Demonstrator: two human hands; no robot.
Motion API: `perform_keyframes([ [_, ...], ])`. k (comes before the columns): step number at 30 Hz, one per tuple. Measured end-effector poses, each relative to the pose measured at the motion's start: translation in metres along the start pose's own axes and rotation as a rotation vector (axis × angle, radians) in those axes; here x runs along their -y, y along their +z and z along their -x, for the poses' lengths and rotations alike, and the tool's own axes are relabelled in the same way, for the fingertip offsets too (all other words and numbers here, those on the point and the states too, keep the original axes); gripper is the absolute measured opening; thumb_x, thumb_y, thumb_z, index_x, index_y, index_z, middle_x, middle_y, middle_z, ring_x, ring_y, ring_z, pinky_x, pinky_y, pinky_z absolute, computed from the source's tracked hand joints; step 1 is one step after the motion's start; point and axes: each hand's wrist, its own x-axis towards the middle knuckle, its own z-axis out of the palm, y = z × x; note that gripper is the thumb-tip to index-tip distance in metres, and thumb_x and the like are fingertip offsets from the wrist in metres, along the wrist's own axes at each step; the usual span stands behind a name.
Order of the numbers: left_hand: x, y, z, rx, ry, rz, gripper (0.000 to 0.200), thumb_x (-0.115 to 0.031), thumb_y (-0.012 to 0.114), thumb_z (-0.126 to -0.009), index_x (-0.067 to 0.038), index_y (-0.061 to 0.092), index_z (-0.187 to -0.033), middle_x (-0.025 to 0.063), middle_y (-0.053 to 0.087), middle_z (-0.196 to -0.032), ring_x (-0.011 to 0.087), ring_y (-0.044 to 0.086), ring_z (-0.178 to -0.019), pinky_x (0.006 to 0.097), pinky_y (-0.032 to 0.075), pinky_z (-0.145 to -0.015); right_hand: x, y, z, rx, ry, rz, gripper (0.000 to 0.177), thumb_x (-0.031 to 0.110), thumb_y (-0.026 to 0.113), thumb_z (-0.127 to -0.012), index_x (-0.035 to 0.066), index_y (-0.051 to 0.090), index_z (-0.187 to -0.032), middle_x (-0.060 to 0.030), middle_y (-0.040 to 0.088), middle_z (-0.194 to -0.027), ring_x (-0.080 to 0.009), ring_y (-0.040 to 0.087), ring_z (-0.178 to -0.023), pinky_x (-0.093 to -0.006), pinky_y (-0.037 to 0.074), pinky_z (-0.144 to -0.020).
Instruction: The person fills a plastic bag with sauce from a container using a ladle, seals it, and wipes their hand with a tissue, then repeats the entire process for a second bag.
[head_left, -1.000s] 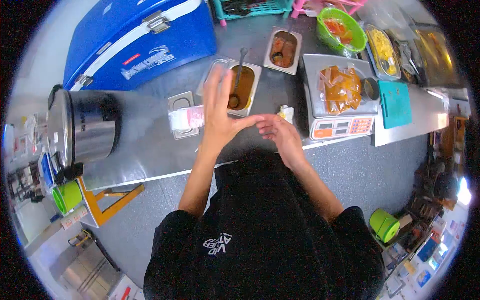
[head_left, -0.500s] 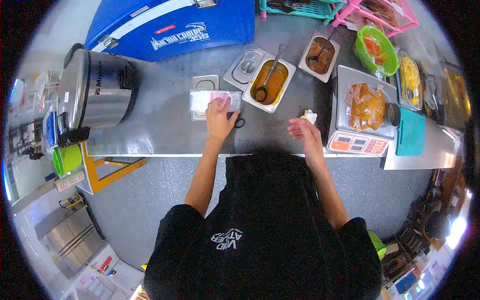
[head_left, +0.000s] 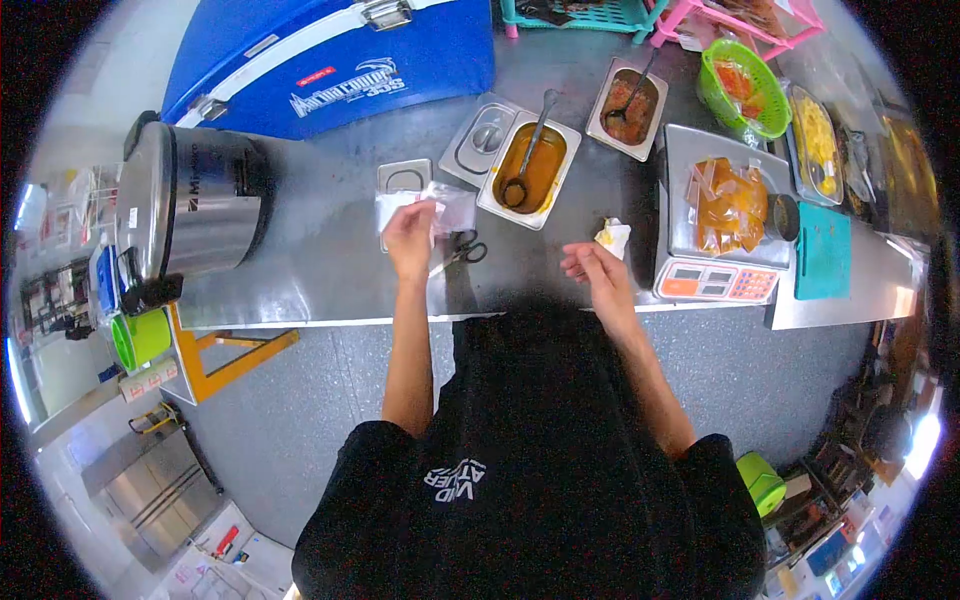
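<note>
Obs: the left hand (head_left: 410, 238) pinches the near edge of a flat stack of thin clear plastic bags (head_left: 447, 207). The stack lies just left of the rectangular steel pan of orange sauce (head_left: 530, 165), long axis pointing toward that pan. The right hand (head_left: 592, 270) hovers off the pan's near right side, fingers loosely spread, empty — the left is plainly nearer. Black-handled scissors (head_left: 465, 248) lie off the pan's near-left corner.

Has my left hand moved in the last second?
Yes. The left hand went left, away from the sauce pan, and now grips the plastic bags beside it.
</note>
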Motion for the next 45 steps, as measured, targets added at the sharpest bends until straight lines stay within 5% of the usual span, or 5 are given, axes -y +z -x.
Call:
perform_keyframes([
  [19,-0.121,0.034,0.033,0.313,-0.251,0.128,0.037,-0.007,0.07,-0.09,-0.006,0.056,-0.124,-0.0071,0.056,-0.064,0.0013,0.047,-0.055,0.0182,0.034,-0.048,0.042,0.06,-0.005,0.16,-0.282,0.21,0.029,0.016,0.073,-0.088,0.003,0.067,-0.113,-0.0043,0.064,-0.095,-0.0131,0.06,-0.077,-0.0267,0.051,-0.068],
  [26,-0.113,0.048,0.048,0.353,-0.252,0.401,0.043,-0.011,0.067,-0.093,-0.005,0.053,-0.133,0.0039,0.065,-0.102,0.011,0.06,-0.095,0.0242,0.047,-0.085,0.051,0.05,-0.015,0.075,0.017,-0.384,0.016,0.017,0.069,-0.093,0.003,0.069,-0.101,-0.0007,0.066,-0.083,-0.0076,0.059,-0.07,-0.0227,0.047,-0.06],
  [33,-0.122,0.07,0.077,0.46,-0.129,0.148,0.017,-0.015,0.059,-0.1,0.0,0.067,-0.097,0.0008,0.065,-0.078,0.0063,0.057,-0.07,0.0215,0.046,-0.063,0.042,0.035,-0.012,0.04,0.01,-0.346,0.016,0.016,0.073,-0.089,0.003,0.067,-0.096,-0.0005,0.064,-0.081,-0.0066,0.056,-0.067,-0.0225,0.046,-0.056],
  [36,-0.127,0.067,0.073,0.44,-0.135,0.109,0.016,-0.014,0.063,-0.098,-0.002,0.066,-0.086,-0.0012,0.061,-0.069,0.0037,0.052,-0.061,0.0203,0.04,-0.055,0.041,0.035,-0.012,-0.409,-0.339,-0.028,0.018,0.016,0.078,-0.084,0.005,0.065,-0.092,0.0014,0.056,-0.079,-0.0068,0.052,-0.067,-0.0232,0.043,-0.057],
  [45,-0.138,0.072,0.068,0.466,-0.116,0.128,0.026,-0.011,0.073,-0.09,-0.006,0.061,-0.068,-0.0041,0.057,-0.06,0.0009,0.047,-0.052,0.0194,0.033,-0.047,0.071,0.027,0.007,-0.152,-0.311,0.119,0.02,0.01,0.078,-0.081,0.005,0.062,-0.092,-0.0013,0.053,-0.078,-0.008,0.05,-0.068,-0.0239,0.042,-0.058],
])
